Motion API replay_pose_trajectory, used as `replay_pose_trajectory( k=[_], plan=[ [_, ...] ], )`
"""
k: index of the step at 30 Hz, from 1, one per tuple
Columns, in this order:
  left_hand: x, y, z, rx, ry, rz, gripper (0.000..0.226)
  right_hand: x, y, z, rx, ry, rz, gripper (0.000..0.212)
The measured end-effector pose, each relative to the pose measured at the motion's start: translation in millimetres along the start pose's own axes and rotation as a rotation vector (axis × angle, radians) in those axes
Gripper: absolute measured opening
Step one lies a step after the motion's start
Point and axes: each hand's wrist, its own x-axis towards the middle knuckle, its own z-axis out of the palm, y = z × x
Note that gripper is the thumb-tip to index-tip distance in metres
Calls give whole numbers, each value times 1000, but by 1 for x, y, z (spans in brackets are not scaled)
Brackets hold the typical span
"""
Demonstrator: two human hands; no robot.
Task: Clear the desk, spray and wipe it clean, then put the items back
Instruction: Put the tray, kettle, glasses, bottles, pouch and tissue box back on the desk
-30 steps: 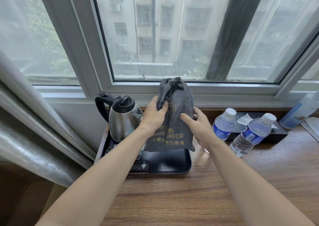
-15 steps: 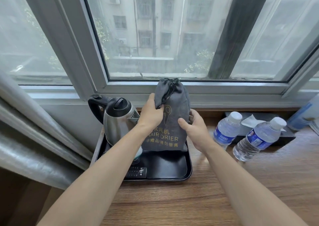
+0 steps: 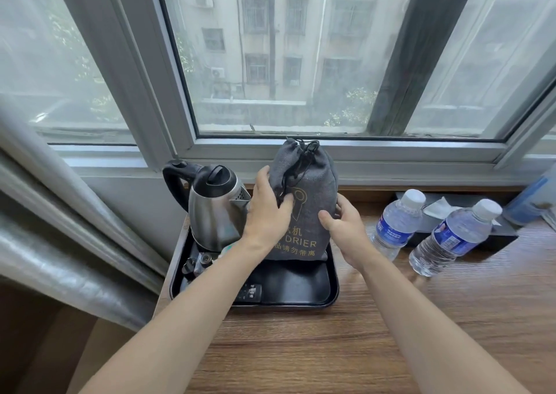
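In the head view, a grey drawstring bag [image 3: 304, 201] printed with a hair-drier logo and gold lettering is standing upright in the centre of the frame, its base sitting on the back part of a black tray [image 3: 301, 285]. The left hand [image 3: 266, 210] is wrapping the bag's left side, with the thumb lying across the front over the black cord and the fingers curling behind. The right hand [image 3: 343, 225] is cupping the bag's lower right side, thumb on the front face and fingers reaching round the far edge; both hands are partly closed around the fabric.

A steel kettle [image 3: 215, 207] with a black lid and handle is standing on the left part of the tray, just beside the left hand. Some small dark items are lying on the tray in front of it, too small to tell apart.

The tray is resting on the wooden tabletop [image 3: 391, 333], towards its left edge. At centre right, two water bottles, one [image 3: 394, 223] nearer the bag and another [image 3: 454, 237] further right, are standing on the wood. Behind them a black tissue box [image 3: 469, 228] is sitting, and a blue bottle [image 3: 529, 198] is showing at the right edge of the frame. A curtain [image 3: 60, 228] is hanging at lower left, and a window [image 3: 285, 56] is filling the upper half.
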Motion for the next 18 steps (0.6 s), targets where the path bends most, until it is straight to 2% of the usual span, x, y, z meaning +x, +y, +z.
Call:
replay_pose_trajectory(
  k=[2,4,6,8,11,14,16,18],
  plan=[
    [-24,-5,0,22,13,111,79,-3,2,1,7,8,-8,35],
    [-50,-16,0,61,93,323,76,-7,6,0,17,23,-29,41],
    [-71,-32,4,152,132,543,68,-11,8,-1,27,56,-75,58],
    [-77,-46,7,290,101,619,68,-13,9,0,16,79,-135,73],
    [-68,-49,6,356,-18,448,77,-13,6,3,-59,55,-199,89],
    [-53,-44,1,280,-143,219,79,-8,3,5,-269,33,-253,89],
    [-49,-43,-1,290,-149,169,82,-1,1,4,-420,30,-253,85],
    [-49,-43,0,295,-164,148,85,4,0,4,-451,2,-191,83]
  ],
)
